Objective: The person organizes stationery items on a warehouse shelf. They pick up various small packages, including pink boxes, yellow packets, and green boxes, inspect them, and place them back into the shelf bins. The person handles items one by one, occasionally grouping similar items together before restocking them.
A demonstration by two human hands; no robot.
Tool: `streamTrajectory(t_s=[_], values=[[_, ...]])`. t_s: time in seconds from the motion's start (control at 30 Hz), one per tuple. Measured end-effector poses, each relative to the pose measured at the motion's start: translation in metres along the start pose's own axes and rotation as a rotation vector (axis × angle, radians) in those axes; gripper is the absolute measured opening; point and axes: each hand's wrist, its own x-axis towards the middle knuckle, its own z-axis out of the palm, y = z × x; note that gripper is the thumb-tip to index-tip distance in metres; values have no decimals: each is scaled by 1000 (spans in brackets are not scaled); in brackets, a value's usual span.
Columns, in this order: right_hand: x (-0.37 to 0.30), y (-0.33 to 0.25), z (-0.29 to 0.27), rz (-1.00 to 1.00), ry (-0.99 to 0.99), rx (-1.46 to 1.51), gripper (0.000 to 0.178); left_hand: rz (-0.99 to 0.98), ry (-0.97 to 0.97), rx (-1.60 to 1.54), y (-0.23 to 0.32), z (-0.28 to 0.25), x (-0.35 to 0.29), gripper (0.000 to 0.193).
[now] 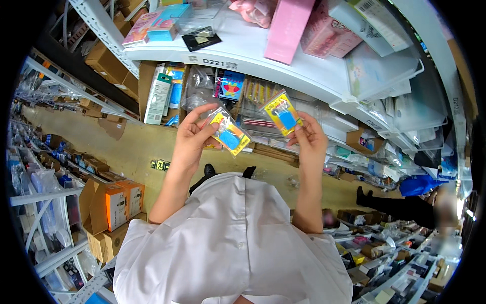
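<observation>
In my left hand is a small clear plastic packet with a yellow card and a blue item inside, the left packet. Thumb and fingers pinch it by its upper left side. My right hand grips a similar packet, the right packet, by its lower right edge. Both packets are tilted and held apart from each other, in front of a shelf's lower level. What the blue items are I cannot make out. Behind the hands, cardboard bins hold blue packs, clear bags and yellow packets.
Above, a white shelf carries a tall pink box, a black card and several cartons. Shelving with orange boxes stands at the left. Another person in black is in the aisle at the right.
</observation>
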Motion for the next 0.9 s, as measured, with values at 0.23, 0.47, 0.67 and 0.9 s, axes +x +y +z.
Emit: streamTrajectory(t_s=[0.23, 0.47, 0.67, 0.9], values=[[59, 20, -56, 71, 3, -261, 32, 15, 71, 13, -11, 10, -3, 33], [116, 55, -46, 73, -75, -485, 31, 39, 138, -1, -18, 19, -8, 36], [129, 60, -36, 111, -140, -877, 48, 49, 216, 14, -25, 17, -15, 37], [110, 53, -26, -110, -135, -928, 64, 34, 231, 26, -28, 15, -15, 36]])
